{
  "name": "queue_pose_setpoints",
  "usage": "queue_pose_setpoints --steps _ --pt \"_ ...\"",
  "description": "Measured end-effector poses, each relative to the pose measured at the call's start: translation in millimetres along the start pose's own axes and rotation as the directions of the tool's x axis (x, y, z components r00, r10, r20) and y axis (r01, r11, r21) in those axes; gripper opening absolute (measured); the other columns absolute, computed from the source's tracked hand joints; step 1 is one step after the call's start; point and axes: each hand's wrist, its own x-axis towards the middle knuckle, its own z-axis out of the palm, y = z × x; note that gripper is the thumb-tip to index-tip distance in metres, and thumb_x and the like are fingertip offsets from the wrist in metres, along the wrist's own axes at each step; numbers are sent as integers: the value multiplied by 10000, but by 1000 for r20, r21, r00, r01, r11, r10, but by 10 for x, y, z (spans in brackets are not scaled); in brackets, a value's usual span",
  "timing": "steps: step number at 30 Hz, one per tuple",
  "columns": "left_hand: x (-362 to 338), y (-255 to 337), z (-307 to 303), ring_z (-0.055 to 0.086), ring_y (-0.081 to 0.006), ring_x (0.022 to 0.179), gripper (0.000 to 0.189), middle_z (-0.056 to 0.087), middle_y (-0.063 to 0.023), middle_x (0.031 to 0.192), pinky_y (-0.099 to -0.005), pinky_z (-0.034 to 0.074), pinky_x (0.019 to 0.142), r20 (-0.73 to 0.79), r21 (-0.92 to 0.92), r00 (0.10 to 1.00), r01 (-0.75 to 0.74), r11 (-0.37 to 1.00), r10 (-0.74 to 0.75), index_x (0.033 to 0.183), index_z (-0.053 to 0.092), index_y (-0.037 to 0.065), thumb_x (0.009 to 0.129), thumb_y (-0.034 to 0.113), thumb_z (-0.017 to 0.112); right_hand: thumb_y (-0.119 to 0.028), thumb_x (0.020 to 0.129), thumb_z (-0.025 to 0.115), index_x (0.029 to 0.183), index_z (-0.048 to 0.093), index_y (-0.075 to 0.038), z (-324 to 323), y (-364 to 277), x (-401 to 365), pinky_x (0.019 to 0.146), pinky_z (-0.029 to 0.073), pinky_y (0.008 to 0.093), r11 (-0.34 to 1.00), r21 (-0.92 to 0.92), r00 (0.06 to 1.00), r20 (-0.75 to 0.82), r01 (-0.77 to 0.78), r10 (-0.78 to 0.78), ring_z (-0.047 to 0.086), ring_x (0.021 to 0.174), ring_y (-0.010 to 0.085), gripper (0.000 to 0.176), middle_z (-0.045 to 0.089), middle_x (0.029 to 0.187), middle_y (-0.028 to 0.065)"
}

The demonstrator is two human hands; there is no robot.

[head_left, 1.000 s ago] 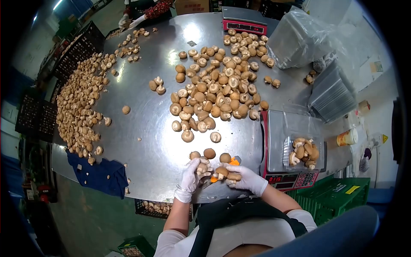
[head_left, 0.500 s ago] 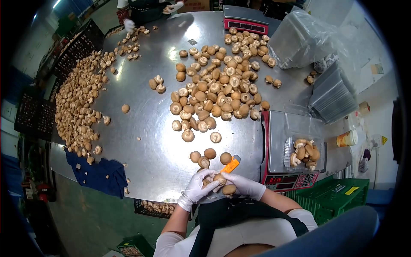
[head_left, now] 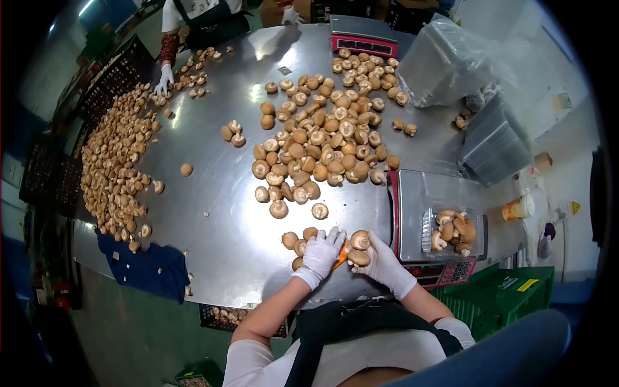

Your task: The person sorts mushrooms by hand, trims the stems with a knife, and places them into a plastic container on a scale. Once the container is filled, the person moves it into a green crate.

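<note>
My left hand [head_left: 319, 257], in a white glove, reaches over a few mushrooms near the table's front edge with its fingers stretched out. The mushrooms [head_left: 290, 240] beside it are partly covered by the hand. My right hand [head_left: 382, 266], also gloved, has its fingers curled round two brown-capped mushrooms, one pale side up [head_left: 360, 240] and one just below it [head_left: 358, 258]. Between my hands shows a small orange tool [head_left: 342, 254], its ends hidden by fingers and mushrooms.
A large mushroom pile [head_left: 316, 138] lies mid-table, another heap [head_left: 116, 161] at left. On the scale [head_left: 412, 193] at right stands a clear tray [head_left: 428, 235] of mushrooms. Stacked clear trays [head_left: 496, 142] stand behind. Across the table, a person's gloved hand [head_left: 164, 80] touches the left heap.
My hands have moved apart; the left went forward onto the loose mushrooms, the right lifted two mushrooms beside the orange tool. The person opposite has reached to the left heap.
</note>
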Motion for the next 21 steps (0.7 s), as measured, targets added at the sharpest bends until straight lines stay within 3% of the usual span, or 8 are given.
queue_pose_setpoints --steps 3,8,9,10,11,13,17,21 --pt "27 -80 10 542 -230 863 460 570 -40 1115 -338 455 705 107 -21 994 -11 1000 13 1139 560 111 686 142 635 -525 947 253 1212 453 -47 -64 -15 -67 667 510 380 986 169 1000 21 -13 10 598 816 270 582 589 1014 125" --pt "-29 -150 -195 558 -261 969 477 555 -108 1142 -348 446 846 -102 -471 964 172 865 -247 1152 536 62 699 93 682 -537 941 266 1220 424 -87 -66 -26 -131 862 449 529 919 392 994 108 -55 13 554 1027 300 552 534 1148 147" --pt "-57 -148 -216 558 -255 1003 482 547 -132 1159 -346 437 893 -96 -634 924 231 738 -371 1170 519 45 716 74 680 -537 941 266 1220 424 -87 -30 -35 -144 862 449 529 916 397 994 110 -54 11 554 1027 300 552 534 1148 147" --pt "-90 -112 -238 538 -230 1074 510 521 -158 1195 -332 420 941 -2 -886 920 180 428 -392 1247 437 24 779 38 639 -522 947 254 1234 419 -61 13 -44 -160 876 432 547 916 399 996 91 -42 6 535 1060 337 568 518 1184 162" --pt "-130 -97 -276 538 -230 1074 510 521 -158 1195 -332 420 941 -1 -885 920 182 430 -391 1247 437 24 779 38 639 -508 953 242 1248 414 -35 52 -54 -175 890 415 564 916 399 997 71 -30 1 516 1094 373 583 501 1220 178" --pt "-178 -65 -409 489 -195 1150 539 503 -152 1231 -312 393 979 313 -911 898 193 -364 -308 1307 332 -6 828 -8 579 -511 952 238 1253 407 -37 124 -78 -204 902 401 573 899 432 993 121 -66 14 503 1105 399 587 480 1244 197" --pt "-218 48 -584 496 -235 1149 542 431 -175 1304 -336 430 964 355 -785 900 140 -604 -253 1325 300 5 843 -38 543 -519 951 222 1263 391 -31 96 -99 -217 911 390 581 860 490 966 257 -143 15 485 1105 447 604 450 1268 244" --pt "-240 97 -619 514 -254 1126 538 426 -183 1304 -348 451 947 313 -871 909 160 -464 -275 1329 305 10 845 -46 533 -518 951 231 1257 393 -19 95 -136 -338 896 405 568 860 503 960 275 -88 -62 492 1097 444 607 455 1255 252"
